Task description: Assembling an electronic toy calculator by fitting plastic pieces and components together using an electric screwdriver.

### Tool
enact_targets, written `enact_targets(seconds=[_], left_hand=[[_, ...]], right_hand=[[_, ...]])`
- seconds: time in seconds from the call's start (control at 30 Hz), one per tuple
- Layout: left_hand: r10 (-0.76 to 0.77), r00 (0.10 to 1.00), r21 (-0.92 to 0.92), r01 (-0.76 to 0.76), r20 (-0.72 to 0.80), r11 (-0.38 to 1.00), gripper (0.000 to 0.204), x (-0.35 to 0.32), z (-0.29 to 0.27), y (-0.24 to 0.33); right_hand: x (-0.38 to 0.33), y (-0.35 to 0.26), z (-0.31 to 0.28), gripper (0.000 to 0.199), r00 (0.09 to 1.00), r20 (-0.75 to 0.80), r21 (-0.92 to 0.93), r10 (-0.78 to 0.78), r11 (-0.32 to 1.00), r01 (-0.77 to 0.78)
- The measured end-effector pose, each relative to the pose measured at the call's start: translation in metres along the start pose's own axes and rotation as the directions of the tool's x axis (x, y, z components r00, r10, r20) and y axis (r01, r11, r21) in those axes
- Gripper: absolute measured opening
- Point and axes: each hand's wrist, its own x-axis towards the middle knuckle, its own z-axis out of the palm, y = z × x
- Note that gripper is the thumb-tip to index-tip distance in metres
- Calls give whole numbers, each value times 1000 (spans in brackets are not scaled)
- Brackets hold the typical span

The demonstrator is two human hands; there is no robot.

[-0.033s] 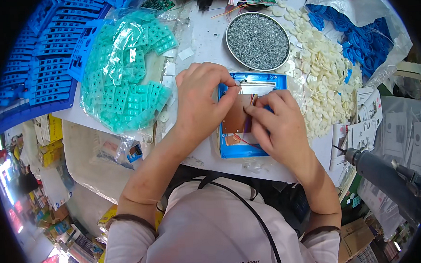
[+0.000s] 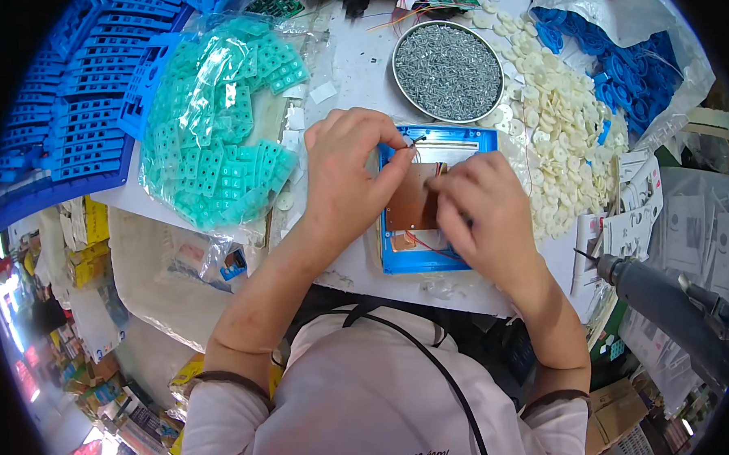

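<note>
- Head view: a white table (image 2: 357, 65) is shown, its surface taken up by loose parts.
- Blue panels (image 2: 95, 109) are stacked at its left end, toward the far corner.
- Green pieces (image 2: 221, 120) in a clear bag are set beside them, reaching toward the near edge.
- Pale discs (image 2: 564, 129) are spread along the table's right side.
- A blue casing (image 2: 423, 264) is laid open at the middle of the near edge, between both hands.
- The left hand (image 2: 349, 159) is held over the casing's far left corner — thumb and forefinger pinched on what appears to be a thin wire (image 2: 413, 151).
- The right hand (image 2: 486, 210) is held over the casing's right edge, fingers curled and blurred; whether anything is gripped cannot be told.
- Small metal screws (image 2: 447, 73) are heaped in a round bowl (image 2: 395, 63) just beyond the casing.
- A brown board (image 2: 410, 201) is seated within the casing; wiring appears to be the step in hand — steady fingertips and slack in the wire seem called for.
</note>
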Motion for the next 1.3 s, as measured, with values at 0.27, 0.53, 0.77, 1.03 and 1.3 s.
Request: enact_targets(seconds=[0.27,0.53,0.77,1.03,1.3], left_hand=[[18,999,45,-19,31,999,19,2,-1,1],[-542,823,-488,548,169,680,10,-7,-3,-2],[-428,886,95,418,181,904,12,25,-10,7],[87,982,-99,-71,165,993,10,31,7,1],[252,832,-28,-275,494,961,7,55,12,7]], right_hand=[[44,7,17,13,981,-145,363,129,929,-68],[26,14,-2,12,994,-105,-279,-5,960,-25],[18,5,-10,11,998,-25,-318,64,945,-69],[1,-1,-8,7,996,20,-360,86,930,-73],[-5,-9,-21,7,988,110,-254,106,964,-75]])
